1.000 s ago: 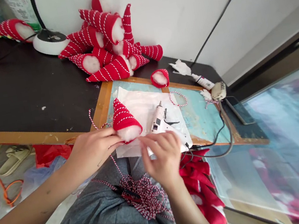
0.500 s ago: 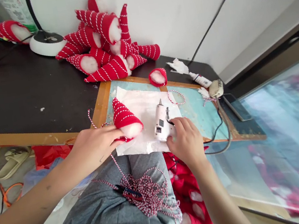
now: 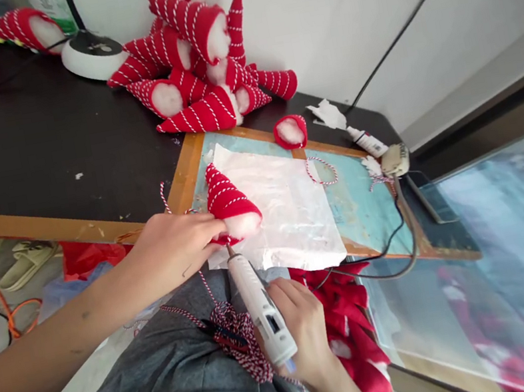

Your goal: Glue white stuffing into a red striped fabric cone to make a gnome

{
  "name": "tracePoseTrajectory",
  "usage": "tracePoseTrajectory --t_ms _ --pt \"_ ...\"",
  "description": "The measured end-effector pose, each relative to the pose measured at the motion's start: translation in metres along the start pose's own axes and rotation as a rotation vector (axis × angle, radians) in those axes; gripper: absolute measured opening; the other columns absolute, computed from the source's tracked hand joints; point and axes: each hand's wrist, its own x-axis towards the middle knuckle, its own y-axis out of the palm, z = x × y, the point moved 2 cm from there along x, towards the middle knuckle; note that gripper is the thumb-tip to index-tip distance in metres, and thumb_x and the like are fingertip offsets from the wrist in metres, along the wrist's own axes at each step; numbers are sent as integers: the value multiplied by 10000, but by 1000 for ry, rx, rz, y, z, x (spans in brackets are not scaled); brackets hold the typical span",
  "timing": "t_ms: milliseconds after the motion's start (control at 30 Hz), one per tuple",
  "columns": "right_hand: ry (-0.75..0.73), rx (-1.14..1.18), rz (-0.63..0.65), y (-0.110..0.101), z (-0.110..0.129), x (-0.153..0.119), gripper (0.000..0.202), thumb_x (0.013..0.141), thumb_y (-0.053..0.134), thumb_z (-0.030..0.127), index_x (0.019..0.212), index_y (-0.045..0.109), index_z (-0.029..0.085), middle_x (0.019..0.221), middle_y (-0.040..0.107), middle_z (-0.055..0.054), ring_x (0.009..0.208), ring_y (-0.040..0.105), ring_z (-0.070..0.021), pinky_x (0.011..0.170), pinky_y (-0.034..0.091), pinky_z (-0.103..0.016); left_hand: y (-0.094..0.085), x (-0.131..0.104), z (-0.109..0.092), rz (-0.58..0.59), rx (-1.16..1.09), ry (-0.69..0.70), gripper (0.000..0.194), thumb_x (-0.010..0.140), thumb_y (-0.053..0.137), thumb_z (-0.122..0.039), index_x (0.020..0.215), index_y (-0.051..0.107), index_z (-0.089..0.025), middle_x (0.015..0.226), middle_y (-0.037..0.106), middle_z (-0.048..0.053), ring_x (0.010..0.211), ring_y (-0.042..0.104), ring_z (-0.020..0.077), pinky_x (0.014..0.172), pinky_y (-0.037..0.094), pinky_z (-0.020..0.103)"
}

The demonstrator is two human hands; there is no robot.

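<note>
A sheet (image 3: 296, 217) lies on a board (image 3: 360, 206) at the near edge of the desk (image 3: 32, 155). A cone hat (image 3: 230, 201) sits on the sheet's left part, with the left hand (image 3: 174, 248) on its left side. The glue gun (image 3: 261, 307), held in the right hand (image 3: 303, 330), points up at the hat from the near side, over a tangle of cord (image 3: 241, 338) on the lap. A pile of hats (image 3: 199, 72) lies behind the board, against the wall.

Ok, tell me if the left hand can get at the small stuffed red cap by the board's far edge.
Probably yes: the left hand holds a cone hat, but nothing blocks the cap.
</note>
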Motion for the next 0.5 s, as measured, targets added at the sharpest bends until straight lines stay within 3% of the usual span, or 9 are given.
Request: tracePoseTrajectory --t_ms 200,500 --pt "16 -37 35 6 -7 7 235 933 423 389 781 505 229 700 562 -8 620 527 -187 623 360 -338 4 0 3 -51 -18 28 162 995 561 -238 926 706 -221 829 733 24 676 660 213 546 248 333" --pt "37 -7 83 6 -7 4 183 892 457 363 762 474 236 684 535 9 604 509 -179 642 362 -337 5 1 4 -50 -16 21 214 998 539 -234 1018 752 -252 844 756 21 697 691 215 536 290 329"
